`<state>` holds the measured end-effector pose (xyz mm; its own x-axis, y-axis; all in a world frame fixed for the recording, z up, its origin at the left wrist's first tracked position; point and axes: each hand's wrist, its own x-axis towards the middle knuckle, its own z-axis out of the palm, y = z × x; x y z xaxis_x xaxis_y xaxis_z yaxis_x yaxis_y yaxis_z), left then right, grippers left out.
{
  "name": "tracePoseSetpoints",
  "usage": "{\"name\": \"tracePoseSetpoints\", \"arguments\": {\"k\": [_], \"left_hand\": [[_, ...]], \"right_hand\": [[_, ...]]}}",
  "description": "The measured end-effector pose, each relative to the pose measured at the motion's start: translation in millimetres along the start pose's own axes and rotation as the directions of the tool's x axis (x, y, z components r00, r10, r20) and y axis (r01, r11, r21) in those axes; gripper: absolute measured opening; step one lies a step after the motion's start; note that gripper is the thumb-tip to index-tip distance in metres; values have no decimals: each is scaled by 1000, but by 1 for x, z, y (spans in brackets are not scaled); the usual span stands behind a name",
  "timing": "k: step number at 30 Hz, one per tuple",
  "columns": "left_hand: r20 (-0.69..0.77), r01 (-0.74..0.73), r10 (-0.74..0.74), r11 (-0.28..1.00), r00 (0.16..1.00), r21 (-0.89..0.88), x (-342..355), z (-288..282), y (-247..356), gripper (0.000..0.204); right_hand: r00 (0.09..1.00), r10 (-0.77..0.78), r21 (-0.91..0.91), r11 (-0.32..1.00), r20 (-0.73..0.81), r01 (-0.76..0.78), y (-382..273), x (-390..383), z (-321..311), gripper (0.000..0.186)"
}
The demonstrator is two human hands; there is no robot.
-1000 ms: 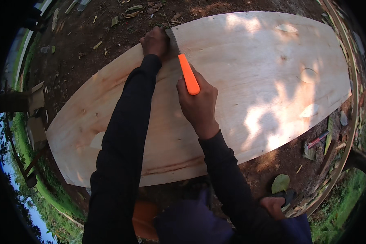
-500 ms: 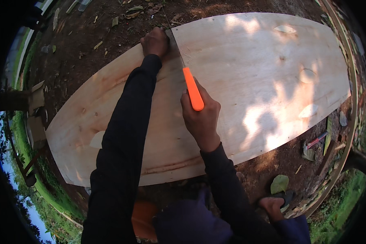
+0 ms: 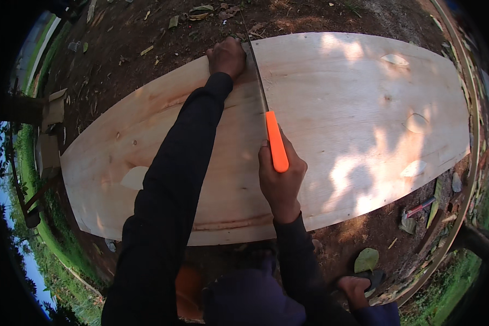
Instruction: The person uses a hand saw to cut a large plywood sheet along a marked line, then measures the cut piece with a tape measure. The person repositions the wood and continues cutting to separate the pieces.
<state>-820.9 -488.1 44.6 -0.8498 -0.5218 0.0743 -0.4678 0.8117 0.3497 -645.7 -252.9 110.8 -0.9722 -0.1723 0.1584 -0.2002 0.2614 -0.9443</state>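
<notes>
Read clock positions from the centre of the large, flat, pale plywood sheet (image 3: 320, 108). The handsaw with a slim bright-orange handle (image 3: 276, 141) lies across the middle of the sheet; its narrow dark metal blade (image 3: 262, 89) points between 11 and 12 o'clock and passes over the far edge. Right hand (image 3: 283, 182): grip clamped on the orange handle. Left hand (image 3: 227, 57): at 11 o'clock by the far edge, just beside the blade; fingers curled, but whether the grip clamps the edge cannot be determined. Obstruction: the black-sleeved left forearm (image 3: 179, 163) crosses from 7 o'clock, hiding part of the sheet. Surroundings: brown cardboard pieces (image 3: 50, 152) at 9 o'clock; a slender red-and-blue rod (image 3: 420, 207) at 4 o'clock; a broad green leaf (image 3: 367, 259) at 5 o'clock, beside a bare foot (image 3: 353, 284) in a dark sandal (image 3: 377, 279); a partly hidden orange object (image 3: 188, 285) at 7 o'clock; brown soil (image 3: 119, 70) at 10 o'clock.
</notes>
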Motion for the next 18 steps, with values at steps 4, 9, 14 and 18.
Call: {"name": "tracePoseSetpoints", "arguments": {"k": [4, 9, 14, 18], "left_hand": [[-34, -76, 77, 997, 996, 23, 4, 5, 3, 37], [-44, -26, 27, 1000, 999, 5, -1, 2, -6, 40], [-37, -22, 22, 1000, 999, 8, 0, 1, 5, 41], [-60, -68, 67, 998, 996, -3, 3, 1, 5, 41]], "right_hand": [[995, 63, -15, 998, 75, -62, -12, 60, 8, 39], [993, 41, -73, 997, 114, -33, -12, -66, -54, 49], [989, 113, -32, 993, 100, -110, -14, -60, -55, 50], [995, 17, -70, 997, 93, -10, -7, 58, 8, 38]]}}
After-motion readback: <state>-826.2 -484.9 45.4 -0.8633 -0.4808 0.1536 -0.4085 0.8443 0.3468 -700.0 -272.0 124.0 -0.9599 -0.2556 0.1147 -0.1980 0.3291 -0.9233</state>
